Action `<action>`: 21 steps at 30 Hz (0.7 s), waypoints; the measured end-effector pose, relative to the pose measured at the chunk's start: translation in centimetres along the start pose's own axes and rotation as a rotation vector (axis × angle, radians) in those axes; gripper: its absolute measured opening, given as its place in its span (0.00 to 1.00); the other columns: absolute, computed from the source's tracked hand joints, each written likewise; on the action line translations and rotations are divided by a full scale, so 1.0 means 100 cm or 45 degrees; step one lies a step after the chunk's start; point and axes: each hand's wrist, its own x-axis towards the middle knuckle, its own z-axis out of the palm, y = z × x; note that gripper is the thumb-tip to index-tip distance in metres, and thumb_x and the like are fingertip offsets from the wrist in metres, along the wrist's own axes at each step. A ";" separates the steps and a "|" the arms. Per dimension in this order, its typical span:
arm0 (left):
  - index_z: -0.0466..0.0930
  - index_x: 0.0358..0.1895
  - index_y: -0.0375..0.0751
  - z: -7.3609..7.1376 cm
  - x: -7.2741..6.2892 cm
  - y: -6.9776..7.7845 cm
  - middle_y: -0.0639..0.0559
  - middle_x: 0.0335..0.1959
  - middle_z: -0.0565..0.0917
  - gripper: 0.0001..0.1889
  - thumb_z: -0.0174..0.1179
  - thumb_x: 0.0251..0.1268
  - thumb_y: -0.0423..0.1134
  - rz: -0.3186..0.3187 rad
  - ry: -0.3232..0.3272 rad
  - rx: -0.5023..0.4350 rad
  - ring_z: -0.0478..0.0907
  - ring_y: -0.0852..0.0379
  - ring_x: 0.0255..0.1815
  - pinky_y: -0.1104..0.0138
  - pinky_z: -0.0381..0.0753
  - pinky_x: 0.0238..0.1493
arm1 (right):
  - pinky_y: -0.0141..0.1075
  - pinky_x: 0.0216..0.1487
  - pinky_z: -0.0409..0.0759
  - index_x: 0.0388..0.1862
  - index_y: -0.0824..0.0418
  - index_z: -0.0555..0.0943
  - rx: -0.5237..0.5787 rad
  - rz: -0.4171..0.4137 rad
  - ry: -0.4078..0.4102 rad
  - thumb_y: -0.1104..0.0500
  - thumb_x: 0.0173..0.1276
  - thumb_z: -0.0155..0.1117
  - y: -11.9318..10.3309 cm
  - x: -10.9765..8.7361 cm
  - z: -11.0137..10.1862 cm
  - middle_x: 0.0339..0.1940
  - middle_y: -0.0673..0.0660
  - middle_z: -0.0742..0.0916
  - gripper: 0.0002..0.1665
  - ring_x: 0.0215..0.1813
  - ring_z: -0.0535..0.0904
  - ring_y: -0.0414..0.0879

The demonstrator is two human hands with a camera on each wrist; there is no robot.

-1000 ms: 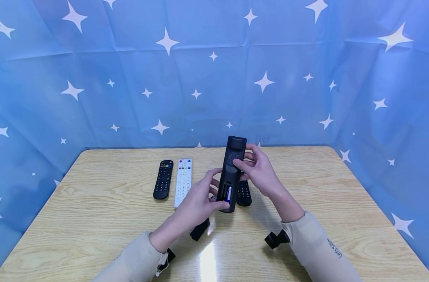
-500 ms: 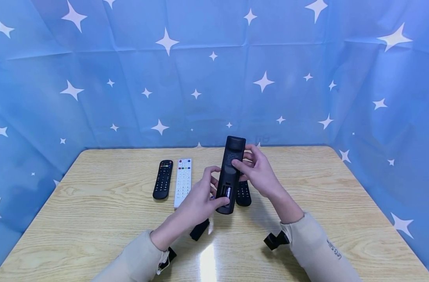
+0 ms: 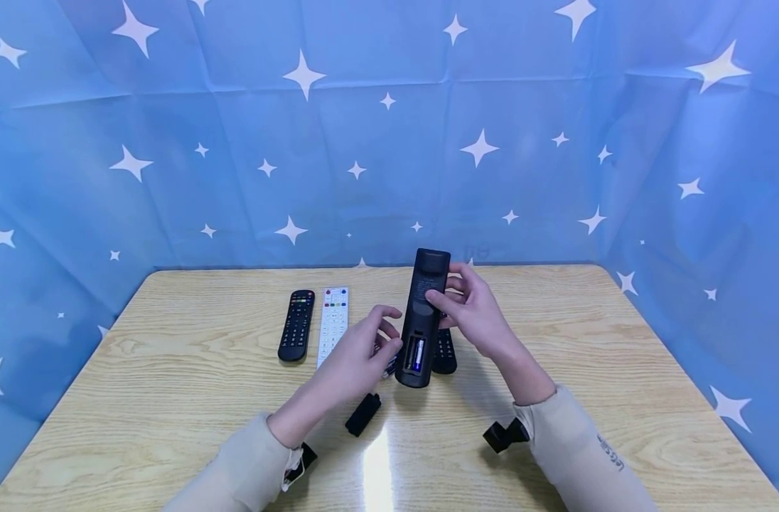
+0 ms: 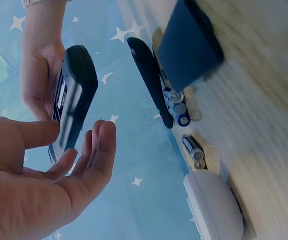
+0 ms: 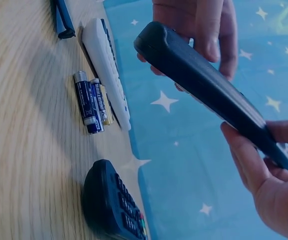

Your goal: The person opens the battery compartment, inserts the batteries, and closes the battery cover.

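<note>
My right hand holds a black remote control back side up above the table, thumb across its back and fingers beneath. Its battery compartment is uncovered near the lower end, and a blue-and-silver battery shows inside. Beside that end is my left hand, fingers loosely bent, thumb tip right at the remote's edge. The left wrist view shows this left palm with nothing gripped. On the table below lies a small black battery cover. Several loose batteries lie on the wood, mostly hidden by the left hand from above.
A black remote and a white remote lie side by side on the left of the wooden table. Another black remote lies partly under the held one. A blue starry cloth stands behind the table.
My left thumb has come off the battery compartment, and the left hand has drawn slightly back to the left. The remote stays in the right hand, shifted slightly right.
</note>
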 end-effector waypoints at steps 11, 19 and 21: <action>0.81 0.54 0.35 -0.007 0.007 -0.010 0.50 0.40 0.82 0.10 0.58 0.75 0.29 0.000 0.024 0.240 0.78 0.57 0.37 0.63 0.81 0.39 | 0.49 0.38 0.88 0.70 0.64 0.66 -0.013 0.015 0.010 0.63 0.76 0.65 -0.001 0.000 -0.009 0.52 0.66 0.82 0.29 0.48 0.87 0.49; 0.86 0.50 0.33 -0.007 0.012 -0.018 0.46 0.42 0.82 0.10 0.61 0.70 0.25 -0.066 -0.160 0.418 0.78 0.55 0.38 0.62 0.80 0.41 | 0.46 0.38 0.89 0.73 0.64 0.65 0.007 0.029 0.005 0.63 0.76 0.65 -0.001 0.000 -0.012 0.53 0.65 0.81 0.31 0.49 0.86 0.49; 0.86 0.50 0.32 -0.006 0.013 -0.021 0.44 0.42 0.82 0.11 0.61 0.69 0.24 -0.060 -0.211 0.441 0.77 0.54 0.38 0.61 0.81 0.41 | 0.46 0.38 0.89 0.73 0.64 0.64 0.011 0.035 0.008 0.63 0.76 0.65 -0.001 0.000 -0.012 0.54 0.66 0.81 0.31 0.49 0.86 0.49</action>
